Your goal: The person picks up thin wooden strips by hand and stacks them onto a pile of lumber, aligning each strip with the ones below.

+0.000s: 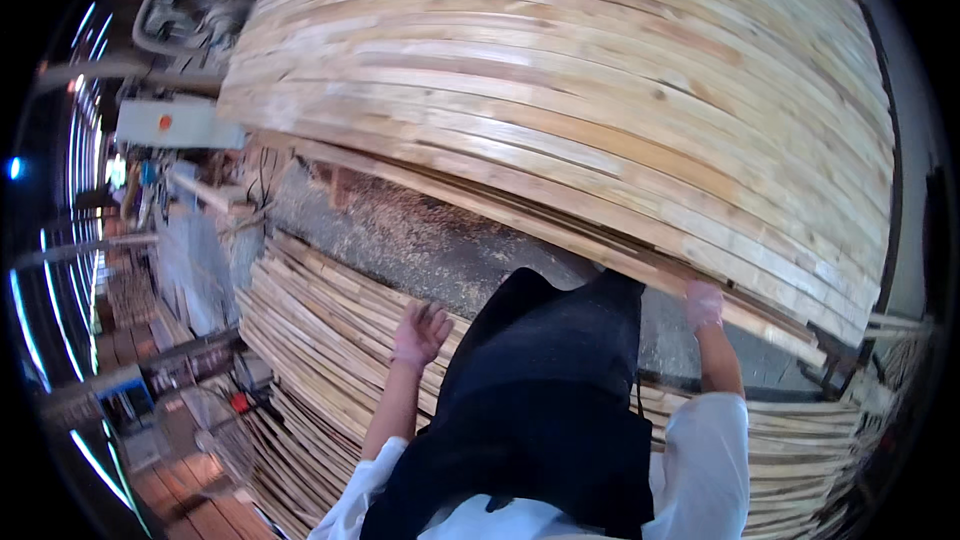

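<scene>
Right hand [704, 305] at long pale-wood strip [765, 322], near edge of broad pale-wood layer [560, 70], probably steadying it; grip unclear. Left hand [421, 333] empty, fingers spread, near-left.

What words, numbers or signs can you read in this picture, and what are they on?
There are none that can be read.
Light wooden strips: no readable writing, only wood colours and knots.
Pale box at the left: it has an orange-red spot, but it is too small and blurred to tell if there are words.
Dark clothing: no readable writing.
</scene>
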Action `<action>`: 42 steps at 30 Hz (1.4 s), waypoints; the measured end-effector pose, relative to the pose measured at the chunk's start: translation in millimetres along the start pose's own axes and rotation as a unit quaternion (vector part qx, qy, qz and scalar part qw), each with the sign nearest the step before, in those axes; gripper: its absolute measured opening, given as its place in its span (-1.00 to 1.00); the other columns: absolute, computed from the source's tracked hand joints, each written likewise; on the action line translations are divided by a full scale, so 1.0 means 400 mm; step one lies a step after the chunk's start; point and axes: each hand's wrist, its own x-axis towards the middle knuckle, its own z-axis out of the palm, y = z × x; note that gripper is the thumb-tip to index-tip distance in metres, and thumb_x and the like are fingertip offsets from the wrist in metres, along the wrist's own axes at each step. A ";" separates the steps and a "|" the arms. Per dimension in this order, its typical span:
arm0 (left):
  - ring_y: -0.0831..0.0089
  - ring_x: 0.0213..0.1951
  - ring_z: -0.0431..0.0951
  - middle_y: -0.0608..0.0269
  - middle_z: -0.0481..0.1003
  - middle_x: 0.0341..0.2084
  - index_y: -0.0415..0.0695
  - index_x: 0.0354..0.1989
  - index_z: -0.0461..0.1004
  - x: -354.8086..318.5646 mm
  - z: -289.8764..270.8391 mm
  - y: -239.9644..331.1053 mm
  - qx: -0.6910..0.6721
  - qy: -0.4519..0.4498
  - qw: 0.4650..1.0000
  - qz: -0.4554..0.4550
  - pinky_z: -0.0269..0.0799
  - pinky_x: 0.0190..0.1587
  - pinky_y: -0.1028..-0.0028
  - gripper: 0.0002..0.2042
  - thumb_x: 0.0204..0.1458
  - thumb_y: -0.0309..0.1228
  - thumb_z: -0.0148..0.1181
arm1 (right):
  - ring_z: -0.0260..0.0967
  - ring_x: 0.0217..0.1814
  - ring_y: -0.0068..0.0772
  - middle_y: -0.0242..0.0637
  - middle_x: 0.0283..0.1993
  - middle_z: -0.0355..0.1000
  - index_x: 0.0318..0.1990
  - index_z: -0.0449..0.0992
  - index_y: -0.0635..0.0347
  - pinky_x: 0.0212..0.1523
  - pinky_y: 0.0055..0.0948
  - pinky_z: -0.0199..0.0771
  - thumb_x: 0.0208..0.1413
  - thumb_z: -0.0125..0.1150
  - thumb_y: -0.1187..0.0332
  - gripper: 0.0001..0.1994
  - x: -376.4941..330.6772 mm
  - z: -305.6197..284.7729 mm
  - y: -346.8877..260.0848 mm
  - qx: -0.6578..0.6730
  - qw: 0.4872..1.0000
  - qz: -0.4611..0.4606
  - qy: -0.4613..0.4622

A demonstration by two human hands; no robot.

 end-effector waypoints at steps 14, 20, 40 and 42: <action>0.18 -0.11 0.54 0.15 0.50 -0.19 -0.15 -0.02 0.43 0.154 0.321 -0.038 -0.083 -0.175 0.980 -0.040 0.53 0.03 0.06 -0.69 0.13 -0.31 0.29 | 0.46 -0.04 -0.18 -0.22 -0.20 0.48 -0.18 0.49 0.05 -0.01 -0.23 0.40 -0.18 0.48 0.17 -0.60 -0.497 -0.185 -0.207 -0.153 0.987 0.047 0.017; 0.13 -0.21 0.49 0.17 0.43 -0.34 -0.11 -0.02 0.35 0.132 0.247 -0.025 -0.226 -0.266 0.933 -0.082 0.46 0.05 -0.07 -0.69 0.05 -0.63 0.13 | 0.39 -0.06 -0.13 -0.21 -0.23 0.41 -0.19 0.47 0.03 0.06 -0.23 0.34 -0.29 0.50 0.26 -0.57 -0.532 -0.162 -0.226 -0.114 0.980 0.056 0.156; 0.20 -0.15 0.57 0.18 0.57 -0.19 -0.12 -0.10 0.50 0.101 0.131 0.049 -0.093 -0.187 0.975 0.072 0.54 -0.05 0.15 -0.78 0.12 -0.37 0.26 | 0.49 0.05 -0.05 -0.12 -0.03 0.56 -0.05 0.59 0.11 0.04 -0.17 0.47 -0.21 0.38 -0.29 -0.29 -0.255 -0.265 -0.421 0.085 0.982 -0.160 0.061; 0.19 -0.13 0.57 0.18 0.57 -0.18 -0.10 -0.03 0.51 0.065 0.183 -0.012 -0.074 -0.232 0.970 0.019 0.53 -0.01 0.17 -0.73 0.11 -0.33 0.27 | 0.49 0.06 -0.06 -0.11 -0.02 0.55 -0.03 0.57 0.08 0.05 -0.15 0.46 -0.16 0.36 -0.28 -0.32 -0.244 -0.274 -0.527 0.119 0.969 -0.197 0.086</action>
